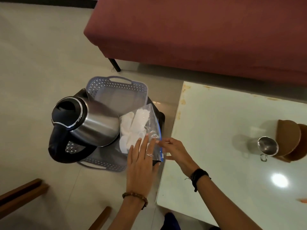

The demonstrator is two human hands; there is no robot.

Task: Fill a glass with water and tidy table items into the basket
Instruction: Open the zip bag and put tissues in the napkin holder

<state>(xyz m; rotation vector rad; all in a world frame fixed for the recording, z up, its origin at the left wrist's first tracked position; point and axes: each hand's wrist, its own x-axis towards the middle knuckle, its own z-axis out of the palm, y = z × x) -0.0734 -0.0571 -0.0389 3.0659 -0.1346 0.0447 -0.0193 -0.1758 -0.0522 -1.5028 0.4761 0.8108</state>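
so the zip bag [141,130] stands on edge in the basket [116,90], long axis running away from both hands, left hand [141,161] flat against it, right hand [171,148] pinching its blue edge, kettle [86,123] crowding the left

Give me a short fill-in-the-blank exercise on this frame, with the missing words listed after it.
1. The steel kettle lies tilted inside the ____.
2. The clear zip bag holding white pieces stands in the basket, to the ____ of the kettle as the picture shows it.
3. The small metal cup stands on the white ____.
4. The right hand pinches the bag's ____-coloured zip edge.

Missing words: basket; right; table; blue
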